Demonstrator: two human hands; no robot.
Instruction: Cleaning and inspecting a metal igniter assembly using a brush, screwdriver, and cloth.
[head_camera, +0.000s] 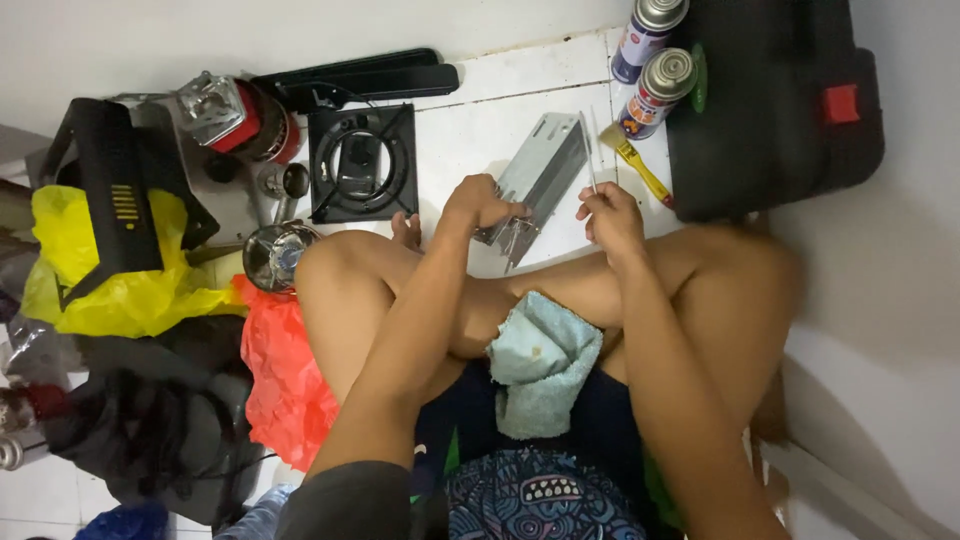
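Observation:
I sit cross-legged on a white tiled floor. My left hand (482, 203) grips the near end of a grey ribbed metal plate (545, 168) that lies tilted on the tiles. My right hand (610, 215) pinches a thin metal rod (588, 155) that stands nearly upright beside the plate's right edge. A light blue cloth (540, 365) is draped over my lap between my legs.
A black square burner frame (360, 165) lies left of the plate. Two spray cans (655, 90) and a yellow-handled brush (640, 170) lie beside a black case (775, 100) at right. Yellow bag (120, 290), red bag (285, 380), metal cups (275, 255) crowd the left.

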